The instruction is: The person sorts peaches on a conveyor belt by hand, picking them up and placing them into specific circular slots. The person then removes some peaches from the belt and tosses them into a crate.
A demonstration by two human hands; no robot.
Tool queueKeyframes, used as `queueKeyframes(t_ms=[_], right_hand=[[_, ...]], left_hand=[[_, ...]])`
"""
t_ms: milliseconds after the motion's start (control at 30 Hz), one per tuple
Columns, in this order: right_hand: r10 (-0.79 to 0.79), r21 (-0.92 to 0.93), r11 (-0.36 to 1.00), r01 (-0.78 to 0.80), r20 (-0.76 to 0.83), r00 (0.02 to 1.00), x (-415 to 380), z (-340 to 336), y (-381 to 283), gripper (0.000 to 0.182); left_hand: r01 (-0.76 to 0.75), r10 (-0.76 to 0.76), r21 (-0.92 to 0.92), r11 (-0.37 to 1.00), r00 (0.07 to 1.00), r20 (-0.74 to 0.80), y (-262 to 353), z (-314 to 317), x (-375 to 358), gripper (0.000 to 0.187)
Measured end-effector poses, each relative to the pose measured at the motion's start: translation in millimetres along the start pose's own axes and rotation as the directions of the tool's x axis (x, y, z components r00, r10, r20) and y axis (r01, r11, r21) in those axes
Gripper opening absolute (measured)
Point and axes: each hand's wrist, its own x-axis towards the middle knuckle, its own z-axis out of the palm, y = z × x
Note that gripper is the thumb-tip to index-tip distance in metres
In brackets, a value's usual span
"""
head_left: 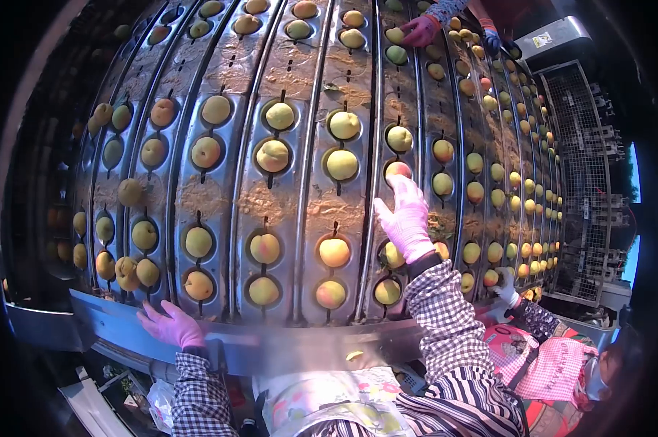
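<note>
Pink-gloved, my right hand [404, 218] reaches over the metal trays, its fingertips touching a red-blushed peach [398, 170] seated in a cup. The thumb is spread away from the fingers, so the hand is open. Just beyond that fruit lies a yellow peach [399, 138] in the neighbouring cup. At the near edge, my left hand [172, 325], also in a pink glove, lies with fingers apart by the metal rail [292, 342] and holds nothing. The closest fruit to it is a peach [198, 285] in a cup.
Long metal cup trays [278, 207] run side by side, smeared with pulp between cup pairs. Loose peaches [127, 273] cluster at the left. Another person's pink glove [420, 31] is at the far side; a white glove [506, 287] works on the right. A wire guard [580, 175] stands at right.
</note>
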Motion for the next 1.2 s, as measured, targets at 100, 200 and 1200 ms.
queueKeyframes(t_ms=[100,200,1200], right_hand=[[0.086,-0.033,0.996,-0.088,-0.07,0.994,27.3,7.7,42.9,0.062],[0.103,-0.174,0.98,-0.096,0.033,0.994,39.4,23.0,55.1,0.062],[0.261,-0.069,0.962,-0.266,-0.072,0.963,125.1,25.0,-22.2,0.054]], left_hand=[[0.008,-0.008,-0.004,1.0,1.0,-0.004,0.1,-0.6,5.3,0.056],[-0.001,0.001,-0.017,1.0,1.0,-0.021,-10.7,6.4,14.9,0.056],[0.321,-0.327,0.092,0.942,0.944,0.052,-70.8,21.2,129.1,0.075]])
